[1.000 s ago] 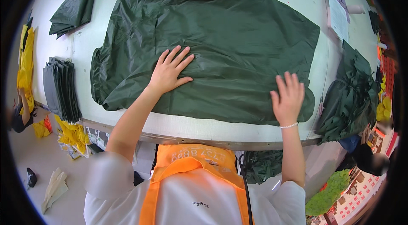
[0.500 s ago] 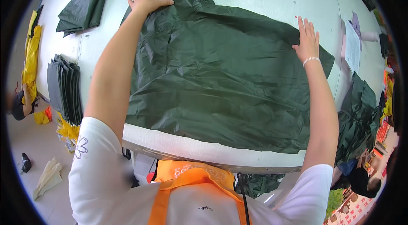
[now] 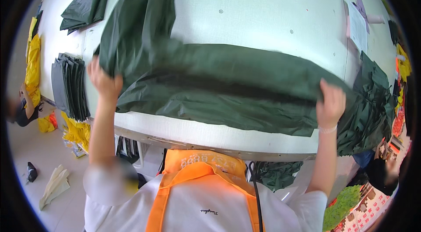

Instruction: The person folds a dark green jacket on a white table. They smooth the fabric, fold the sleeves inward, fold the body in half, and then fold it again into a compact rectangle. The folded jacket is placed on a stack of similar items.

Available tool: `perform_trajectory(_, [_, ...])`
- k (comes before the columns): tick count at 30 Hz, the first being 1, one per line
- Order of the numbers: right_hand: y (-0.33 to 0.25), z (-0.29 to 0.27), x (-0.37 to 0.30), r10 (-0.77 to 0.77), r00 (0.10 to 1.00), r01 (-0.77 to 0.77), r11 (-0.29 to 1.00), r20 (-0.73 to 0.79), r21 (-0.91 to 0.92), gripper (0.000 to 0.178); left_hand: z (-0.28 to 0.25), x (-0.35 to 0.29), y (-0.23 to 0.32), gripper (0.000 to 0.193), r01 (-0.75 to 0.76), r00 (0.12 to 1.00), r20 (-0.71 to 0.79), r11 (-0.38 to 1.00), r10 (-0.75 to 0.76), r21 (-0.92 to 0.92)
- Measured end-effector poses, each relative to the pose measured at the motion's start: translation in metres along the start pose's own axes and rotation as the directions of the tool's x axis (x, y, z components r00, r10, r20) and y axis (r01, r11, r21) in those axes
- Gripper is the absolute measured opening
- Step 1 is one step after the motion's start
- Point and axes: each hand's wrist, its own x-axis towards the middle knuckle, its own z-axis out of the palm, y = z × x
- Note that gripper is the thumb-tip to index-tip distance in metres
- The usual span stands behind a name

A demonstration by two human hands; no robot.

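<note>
Facing the pale tabletop: person in white shirt and orange apron. Dark green heap below the table edge. Cloth, dark green, lies spread along the near part of the tabletop; a dark band runs between its upper and lower parts, and its left portion extends to the far side. Right hand at the cloth's right end, fingers curled and clamped on it. Left hand at the left edge, thumb apart from the other fingers; blurred, cannot tell whether they pinch the cloth. Tied green bundle at right, by the cloth's end; contact unclear. Left of the left hand, a neat dark stack. Farther: folded green piece at left, paper sheet at right.
</note>
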Motion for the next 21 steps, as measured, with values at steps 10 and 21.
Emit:
perform_trajectory(10, [-0.074, 0.029, -0.166, 0.184, 0.871, -0.353, 0.879, 0.456, 0.319, 0.042, -0.026, -0.167, 0.040, 0.070, 0.468, 0.709, 0.649, 0.872, -0.275, -0.141])
perform_trajectory(21, [-0.076, 0.031, 0.044, 0.156, 0.784, -0.389, 0.878, 0.602, 0.280, 0.040, -0.064, -0.175, 0.087, 0.077, 0.569, 0.596, 0.767, 0.799, -0.238, -0.194])
